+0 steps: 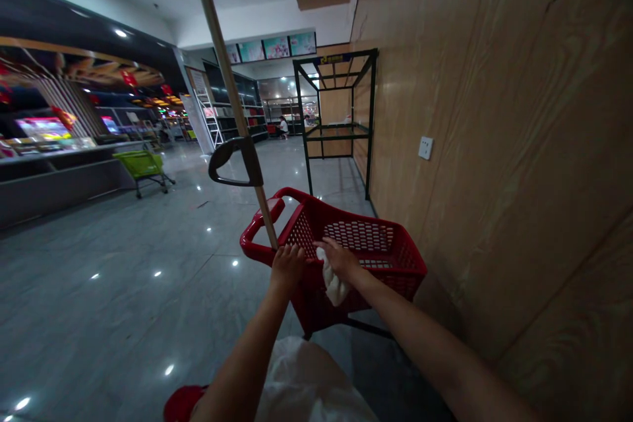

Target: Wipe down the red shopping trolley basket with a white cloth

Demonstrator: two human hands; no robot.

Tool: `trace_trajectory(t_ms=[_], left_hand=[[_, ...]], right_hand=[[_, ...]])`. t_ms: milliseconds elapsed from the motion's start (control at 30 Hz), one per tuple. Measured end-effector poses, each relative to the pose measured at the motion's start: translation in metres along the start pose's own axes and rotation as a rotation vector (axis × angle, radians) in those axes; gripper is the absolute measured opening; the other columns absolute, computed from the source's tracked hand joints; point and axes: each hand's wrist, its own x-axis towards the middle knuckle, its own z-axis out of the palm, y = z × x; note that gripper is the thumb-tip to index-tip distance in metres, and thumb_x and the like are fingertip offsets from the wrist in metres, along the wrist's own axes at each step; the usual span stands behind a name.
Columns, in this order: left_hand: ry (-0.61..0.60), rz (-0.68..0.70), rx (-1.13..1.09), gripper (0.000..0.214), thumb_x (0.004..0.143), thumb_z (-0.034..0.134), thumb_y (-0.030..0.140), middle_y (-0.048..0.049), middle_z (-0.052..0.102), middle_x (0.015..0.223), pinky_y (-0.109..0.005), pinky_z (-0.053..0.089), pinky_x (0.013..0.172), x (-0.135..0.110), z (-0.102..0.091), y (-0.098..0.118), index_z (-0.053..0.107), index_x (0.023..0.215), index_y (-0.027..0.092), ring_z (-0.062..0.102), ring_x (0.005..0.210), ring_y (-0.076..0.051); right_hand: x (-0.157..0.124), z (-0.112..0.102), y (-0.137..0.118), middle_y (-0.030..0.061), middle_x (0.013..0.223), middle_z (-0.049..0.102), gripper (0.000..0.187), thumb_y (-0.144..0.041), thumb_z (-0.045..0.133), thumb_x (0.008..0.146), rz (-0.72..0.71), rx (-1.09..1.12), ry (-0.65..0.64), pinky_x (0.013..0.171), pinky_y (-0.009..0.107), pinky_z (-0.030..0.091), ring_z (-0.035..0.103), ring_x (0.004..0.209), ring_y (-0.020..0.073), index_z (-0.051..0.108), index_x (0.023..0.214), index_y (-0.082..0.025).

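Note:
A red plastic shopping cart (368, 269) with perforated basket walls stands in front of me. My left hand (287, 265) is closed over its near rim, by the handle end. A long pale pole (222, 46) with a dark grey loop-shaped grip (254, 161) leans across the cart's handle, its lower end right beside my left fingers. My right hand (341, 260) presses a white cloth (335, 287) against the same rim, farther right. Part of the cloth hangs down the cart's outside. The basket floor is partly hidden by the near wall and my right hand.
A wooden wall (469, 112) with a socket (425, 148) runs close along the right. Beyond the cart stands a dark metal frame rack (370, 112). A green cart (141, 163) is by a counter at left. A person (283, 126) is far back. Grey tiled floor (148, 264) stretches left.

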Motion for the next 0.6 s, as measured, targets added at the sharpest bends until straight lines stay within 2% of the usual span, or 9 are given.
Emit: trace_trajectory(t_ms=[67, 133, 200, 333, 400, 500, 600], left_hand=[[0.013, -0.003, -0.005, 0.02, 0.087, 0.052, 0.033, -0.012, 0.066, 0.104, -0.043, 0.04, 0.092, 0.0, 0.004, -0.005, 0.063, 0.096, 0.019, 0.057, 0.1, -0.028], [0.002, -0.006, -0.009, 0.02, 0.087, 0.052, 0.033, -0.0111, 0.066, 0.103, -0.042, 0.041, 0.091, 0.001, 0.008, -0.011, 0.063, 0.095, 0.019, 0.058, 0.098, -0.028], [-0.021, -0.007, -0.015, 0.019, 0.087, 0.052, 0.034, -0.0101, 0.066, 0.1, -0.041, 0.042, 0.09, 0.003, 0.012, -0.017, 0.063, 0.094, 0.02, 0.058, 0.096, -0.027], [-0.037, -0.019, -0.029, 0.018, 0.087, 0.051, 0.034, -0.0098, 0.066, 0.095, -0.042, 0.042, 0.089, 0.007, 0.019, -0.027, 0.063, 0.09, 0.021, 0.058, 0.094, -0.027], [-0.036, -0.02, -0.039, 0.017, 0.087, 0.051, 0.033, -0.0095, 0.065, 0.094, -0.041, 0.042, 0.089, 0.01, 0.021, -0.031, 0.063, 0.09, 0.021, 0.058, 0.093, -0.027], [-0.051, -0.019, -0.034, 0.017, 0.087, 0.052, 0.032, -0.0089, 0.065, 0.097, -0.04, 0.042, 0.09, 0.016, 0.025, -0.039, 0.062, 0.092, 0.02, 0.058, 0.092, -0.026], [-0.096, -0.047, 0.004, 0.017, 0.086, 0.053, 0.033, -0.0094, 0.065, 0.095, -0.039, 0.043, 0.089, 0.025, 0.028, -0.054, 0.062, 0.09, 0.018, 0.057, 0.093, -0.026]], right_hand=[[0.008, 0.004, -0.001, 0.0029, 0.12, 0.063, 0.03, -0.018, 0.041, 0.092, -0.014, 0.035, -0.06, 0.083, 0.025, 0.047, 0.061, 0.1, 0.0152, 0.066, 0.106, -0.025], [0.009, 0.006, 0.004, 0.0039, 0.102, 0.069, 0.027, -0.025, 0.042, 0.093, -0.015, 0.061, -0.117, 0.084, 0.025, 0.046, 0.063, 0.095, 0.0158, 0.069, 0.093, -0.021], [0.005, 0.005, 0.014, 0.0047, 0.098, 0.069, 0.028, -0.034, 0.045, 0.093, -0.016, 0.076, -0.156, 0.083, 0.026, 0.046, 0.064, 0.092, 0.017, 0.069, 0.094, -0.02], [-0.012, -0.008, 0.047, 0.0091, 0.126, 0.06, 0.033, -0.041, 0.055, 0.086, -0.033, 0.044, -0.211, 0.092, 0.032, 0.044, 0.058, 0.109, 0.0225, 0.067, 0.109, -0.02], [-0.018, -0.014, 0.058, 0.0099, 0.128, 0.058, 0.036, -0.039, 0.054, 0.087, -0.023, 0.016, -0.262, 0.095, 0.033, 0.043, 0.057, 0.112, 0.0234, 0.064, 0.115, -0.019], [-0.012, -0.014, 0.056, 0.0093, 0.114, 0.066, 0.032, -0.036, 0.048, 0.091, 0.048, -0.059, -0.355, 0.09, 0.031, 0.045, 0.062, 0.104, 0.0225, 0.063, 0.113, -0.017], [0.008, -0.005, 0.038, 0.0091, 0.109, 0.068, 0.028, -0.031, 0.046, 0.093, 0.078, -0.157, -0.425, 0.086, 0.029, 0.046, 0.063, 0.1, 0.0221, 0.063, 0.112, -0.017]])
